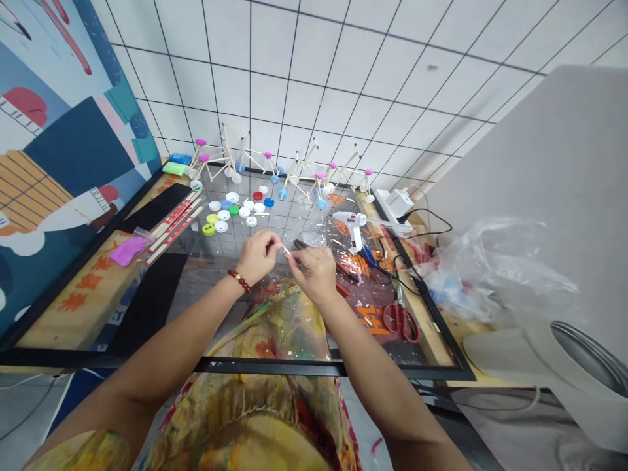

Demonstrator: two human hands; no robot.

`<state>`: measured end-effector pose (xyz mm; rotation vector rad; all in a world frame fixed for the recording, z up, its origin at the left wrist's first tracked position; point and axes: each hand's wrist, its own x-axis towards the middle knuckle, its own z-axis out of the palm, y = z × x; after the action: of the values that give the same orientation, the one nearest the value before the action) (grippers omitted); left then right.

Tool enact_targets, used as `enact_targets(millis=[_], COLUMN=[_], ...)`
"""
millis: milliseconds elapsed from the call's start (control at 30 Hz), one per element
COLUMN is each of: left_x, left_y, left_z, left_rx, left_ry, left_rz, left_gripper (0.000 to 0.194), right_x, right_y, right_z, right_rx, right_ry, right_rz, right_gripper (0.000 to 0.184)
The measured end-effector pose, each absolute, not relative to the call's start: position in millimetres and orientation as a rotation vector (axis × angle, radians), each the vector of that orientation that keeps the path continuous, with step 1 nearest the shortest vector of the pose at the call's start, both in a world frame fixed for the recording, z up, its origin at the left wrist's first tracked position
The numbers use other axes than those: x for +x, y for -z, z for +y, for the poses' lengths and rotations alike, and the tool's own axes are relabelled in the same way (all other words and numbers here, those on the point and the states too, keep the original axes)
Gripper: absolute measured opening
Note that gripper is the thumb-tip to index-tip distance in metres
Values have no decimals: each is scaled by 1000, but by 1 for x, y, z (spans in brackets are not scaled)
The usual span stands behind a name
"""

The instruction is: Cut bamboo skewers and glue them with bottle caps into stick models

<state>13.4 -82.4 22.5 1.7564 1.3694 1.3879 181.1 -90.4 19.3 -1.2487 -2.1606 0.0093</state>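
Observation:
A short, pale wooden stick [286,249] spans the gap between my two hands above the glass tabletop. My left hand [258,257], with a beaded bracelet at its wrist, pinches one end between thumb and fingertips. The other end is in the fingers of my right hand [316,271]. Beyond my hands lie several bottle caps [244,212] in white, yellow, green, red and blue. A white glue gun [352,226] stands to the right of them. Pliers with red handles [342,269] lie partly hidden behind my right hand.
Small bicycle-like stick models [304,176] with pink seats line the back edge. Wrapped sticks [174,226] and a purple packet [128,248] lie left. Red-handled scissors [401,319], wood scraps, black cords and a power strip [392,208] are on the right, near a plastic bag [495,261].

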Motion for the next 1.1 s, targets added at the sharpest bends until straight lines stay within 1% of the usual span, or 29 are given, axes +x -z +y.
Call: enact_targets(millis=[67,100,167,200,233,300,367,433,533,633,700,767,867,933,1033,1100], left_x=[18,20,24,25,25,24,23,20,12,-4,-14,-19,-13,-4,5,7], left_y=[-29,-31,-34,-35,-35,-35,-34,-32,-31,-32,-32,-30,-25,-22,-21,-21], left_z=[-92,-96,-101,-101,-101,-98,-94,-91,-85,-75,-69,-65,-62,-62,-62,-61], left_rx=[1916,1936,1862,1782,1694,1597,1668,1779,1683,1419,1426,1585,1854,1940,1922,1780], left_ry=[-1229,-1192,-1282,-1387,-1489,-1574,-1466,-1319,-1292,-1443,-1516,-1449,-1151,-1019,-1021,-1119], left_rz=[1152,1065,1031,1080,1142,1232,1218,1195,1347,1501,1589,1704,1833,1848,1811,1754], left_gripper=[13,19,33,35,31,13,12,5,10,7,5,7,3,11,22,23], right_x=[184,187,194,197,201,205,205,203,199,198,197,195,191,188,184,183], right_y=[-19,-19,-18,-18,-18,-18,-16,-15,-14,-15,-16,-15,-11,-8,-6,-7], right_z=[-87,-84,-80,-78,-77,-76,-77,-78,-79,-78,-77,-77,-77,-77,-75,-73], right_rx=[-1301,-1316,-1312,-1298,-1282,-1253,-1205,-1144,-1154,-1257,-1311,-1343,-1335,-1311,-1237,-1196], right_ry=[-12,-40,-123,-159,-181,-178,-146,-130,-172,-218,-203,-161,-88,-38,52,112], right_rz=[-2098,-2061,-2008,-1998,-1999,-2026,-2076,-2113,-2069,-2020,-2024,-2058,-2196,-2302,-2459,-2531], right_gripper=[28,26,25,25,26,27,27,28,29,29,28,26,24,28,37,32])
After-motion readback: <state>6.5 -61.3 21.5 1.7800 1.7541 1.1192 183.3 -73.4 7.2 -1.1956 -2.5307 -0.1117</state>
